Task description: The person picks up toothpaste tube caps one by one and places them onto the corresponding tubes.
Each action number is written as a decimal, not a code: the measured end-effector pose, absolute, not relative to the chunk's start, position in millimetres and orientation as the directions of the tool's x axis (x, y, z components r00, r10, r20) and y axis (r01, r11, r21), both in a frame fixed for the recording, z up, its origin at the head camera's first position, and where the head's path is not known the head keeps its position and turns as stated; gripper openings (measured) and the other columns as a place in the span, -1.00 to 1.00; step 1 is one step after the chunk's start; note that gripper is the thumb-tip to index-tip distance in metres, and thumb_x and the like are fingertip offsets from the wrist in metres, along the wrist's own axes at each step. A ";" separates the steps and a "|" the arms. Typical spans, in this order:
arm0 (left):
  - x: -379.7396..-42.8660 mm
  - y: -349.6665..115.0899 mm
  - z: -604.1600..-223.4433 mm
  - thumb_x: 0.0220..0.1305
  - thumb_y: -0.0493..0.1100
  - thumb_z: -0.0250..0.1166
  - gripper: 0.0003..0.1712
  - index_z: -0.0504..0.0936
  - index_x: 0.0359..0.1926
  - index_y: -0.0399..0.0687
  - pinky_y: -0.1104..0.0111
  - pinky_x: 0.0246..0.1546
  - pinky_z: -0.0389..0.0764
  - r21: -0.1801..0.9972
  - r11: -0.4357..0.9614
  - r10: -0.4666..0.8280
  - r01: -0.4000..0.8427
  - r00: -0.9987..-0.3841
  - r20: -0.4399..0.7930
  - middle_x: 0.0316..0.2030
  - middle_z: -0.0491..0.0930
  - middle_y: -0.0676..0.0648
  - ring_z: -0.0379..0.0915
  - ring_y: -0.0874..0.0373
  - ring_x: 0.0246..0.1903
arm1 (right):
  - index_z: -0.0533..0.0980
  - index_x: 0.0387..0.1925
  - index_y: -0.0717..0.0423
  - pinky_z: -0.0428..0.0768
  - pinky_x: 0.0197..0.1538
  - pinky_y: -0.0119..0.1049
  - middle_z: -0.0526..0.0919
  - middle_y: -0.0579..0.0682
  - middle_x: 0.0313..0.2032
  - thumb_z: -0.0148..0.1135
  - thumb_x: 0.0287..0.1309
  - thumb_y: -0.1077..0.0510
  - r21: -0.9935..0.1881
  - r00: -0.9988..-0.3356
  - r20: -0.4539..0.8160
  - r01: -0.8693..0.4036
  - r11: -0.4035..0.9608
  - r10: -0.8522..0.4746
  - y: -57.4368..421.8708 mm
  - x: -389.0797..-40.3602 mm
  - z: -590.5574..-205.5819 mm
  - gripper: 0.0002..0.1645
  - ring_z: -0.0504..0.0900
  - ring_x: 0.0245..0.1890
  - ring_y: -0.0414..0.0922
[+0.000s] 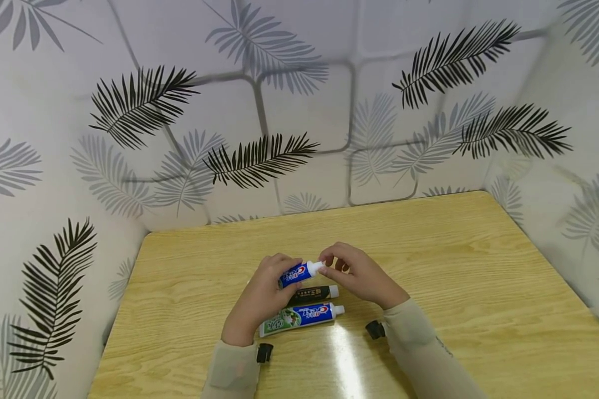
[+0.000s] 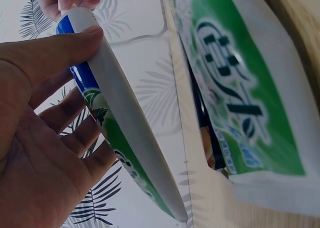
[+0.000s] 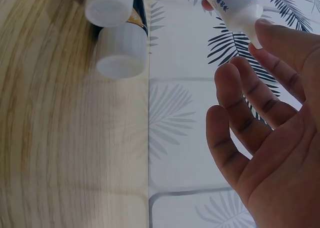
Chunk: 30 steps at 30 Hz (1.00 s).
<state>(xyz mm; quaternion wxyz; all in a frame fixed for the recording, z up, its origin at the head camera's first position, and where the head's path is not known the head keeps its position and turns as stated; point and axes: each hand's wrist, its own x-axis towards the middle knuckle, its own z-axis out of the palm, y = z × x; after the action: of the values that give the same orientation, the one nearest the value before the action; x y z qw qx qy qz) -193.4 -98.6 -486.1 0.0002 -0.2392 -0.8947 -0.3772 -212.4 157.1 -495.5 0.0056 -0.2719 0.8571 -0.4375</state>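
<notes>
My left hand [image 1: 267,291] grips a blue, green and white toothpaste tube [image 1: 295,274], its thumb laid along one side in the left wrist view. The tube is raised over the other tubes, white end pointing right. With thumb and forefinger, my right hand [image 1: 361,276] pinches the narrow white tip [image 3: 251,31] at that end; its other fingers are bent and apart from the tube. Below the left hand lie a black toothpaste tube [image 1: 314,293] with a white cap and, closer to me, another blue and green toothpaste tube [image 1: 304,318], also white-capped.
The tubes lie on a wood-grain table [image 1: 454,266]. A wall [image 1: 304,122] with a leaf print stands behind it and at both sides. Black clips [image 1: 264,353] are fixed at both sleeve cuffs.
</notes>
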 end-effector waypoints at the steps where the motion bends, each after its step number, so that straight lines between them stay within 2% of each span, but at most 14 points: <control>1: -193.6 -98.2 -486.3 0.37 -0.22 0.48 -0.48 0.67 0.32 -0.14 0.06 0.16 0.66 0.675 0.600 0.428 0.429 -0.885 0.182 0.13 0.67 -0.04 0.48 -0.01 0.11 | 0.63 0.02 -0.17 0.66 -0.10 -0.27 0.67 -0.21 -0.09 0.30 0.51 -0.02 -0.753 -0.853 0.226 -0.460 0.471 -0.471 157.3 -212.3 -495.6 -0.85 0.62 -0.20 -0.16; 11: -194.8 -97.1 -489.2 0.34 -0.25 0.50 -0.47 0.68 0.31 -0.14 0.04 0.16 0.66 0.656 0.621 0.425 0.429 -0.887 0.178 0.10 0.69 -0.05 0.49 -0.02 0.09 | 0.64 -0.01 -0.15 0.66 -0.11 -0.28 0.68 -0.21 -0.10 0.33 0.49 0.01 -0.729 -0.850 0.223 -0.470 0.497 -0.477 156.2 -213.3 -495.9 -0.87 0.61 -0.22 -0.22; 16: -195.9 -96.8 -493.0 0.36 -0.26 0.48 -0.48 0.67 0.32 -0.19 0.01 0.18 0.65 0.645 0.630 0.436 0.432 -0.884 0.166 0.11 0.68 -0.08 0.49 -0.04 0.11 | 0.64 -0.01 -0.15 0.66 -0.16 -0.31 0.67 -0.20 -0.11 0.34 0.48 0.01 -0.708 -0.855 0.212 -0.468 0.528 -0.474 155.4 -213.6 -496.8 -0.87 0.60 -0.24 -0.23; 30: -196.9 -91.3 -499.6 0.35 -0.23 0.50 -0.54 0.70 0.25 -0.15 0.00 0.15 0.66 0.620 0.660 0.414 0.424 -0.894 0.170 0.09 0.69 -0.09 0.53 -0.06 0.08 | 0.64 -0.04 -0.13 0.60 -0.27 -0.36 0.66 -0.20 -0.18 0.35 0.47 -0.03 -0.644 -0.876 0.184 -0.450 0.619 -0.446 153.1 -212.2 -499.5 -0.85 0.55 -0.35 -0.28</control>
<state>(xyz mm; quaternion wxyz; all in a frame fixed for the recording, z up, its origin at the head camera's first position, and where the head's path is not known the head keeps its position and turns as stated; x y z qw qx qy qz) -196.9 -91.3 -499.6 0.0070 -0.2301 -0.9110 -0.3422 -212.2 153.1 -499.5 -0.0029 -0.2488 0.8997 -0.3587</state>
